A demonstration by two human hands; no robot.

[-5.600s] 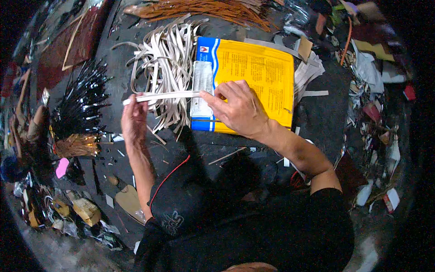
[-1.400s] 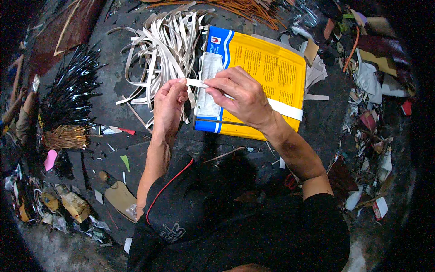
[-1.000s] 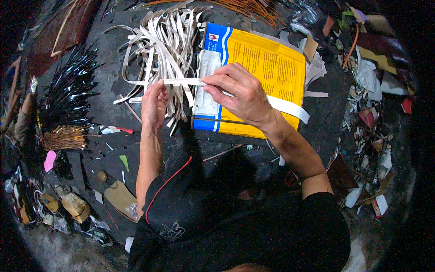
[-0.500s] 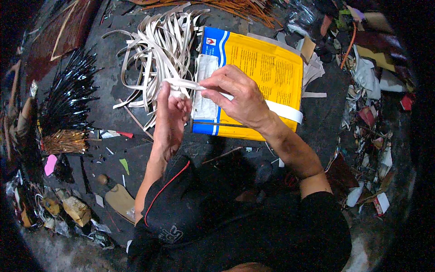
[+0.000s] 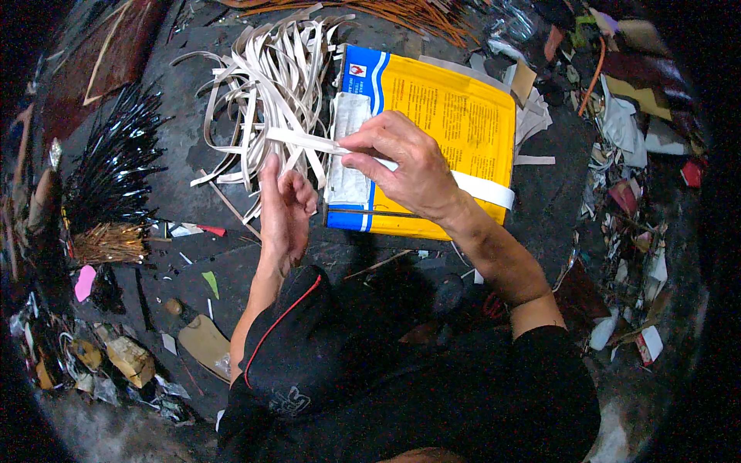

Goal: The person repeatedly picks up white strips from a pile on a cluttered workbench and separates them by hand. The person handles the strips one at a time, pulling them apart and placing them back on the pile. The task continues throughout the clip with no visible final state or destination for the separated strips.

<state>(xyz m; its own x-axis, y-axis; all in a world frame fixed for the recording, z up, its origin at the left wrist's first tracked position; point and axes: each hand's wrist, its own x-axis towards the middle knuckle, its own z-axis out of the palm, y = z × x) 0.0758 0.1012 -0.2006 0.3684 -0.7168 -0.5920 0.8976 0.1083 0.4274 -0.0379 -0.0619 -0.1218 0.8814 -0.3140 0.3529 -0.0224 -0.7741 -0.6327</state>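
Note:
A pale, narrow strip [image 5: 305, 140] is pinched between the thumb and fingers of my right hand [image 5: 409, 166]. One end reaches left over a heap of similar cream strips [image 5: 270, 85]; a white band [image 5: 486, 191] extends from under my right wrist, and I cannot tell whether it is the same strip. My left hand [image 5: 284, 212] is just below the strip's left end, apart from it, thumb raised and fingers loosely bent, holding nothing. Under my right hand lies a flat yellow and blue panel [image 5: 463, 116] with a whitish, worn pad [image 5: 351, 131] on its left part.
A bundle of shiny black strands [image 5: 116, 154] and a copper-coloured bundle [image 5: 112, 241] lie at the left. Orange-brown strips [image 5: 417, 17] lie at the far edge. Scraps [image 5: 621, 139] litter the right side, and a crumpled brown packet [image 5: 131, 359] sits at the lower left.
My left hand has let go of the strip and dropped slightly toward me, leaving its left end free. My right hand keeps its pinch, almost unmoved.

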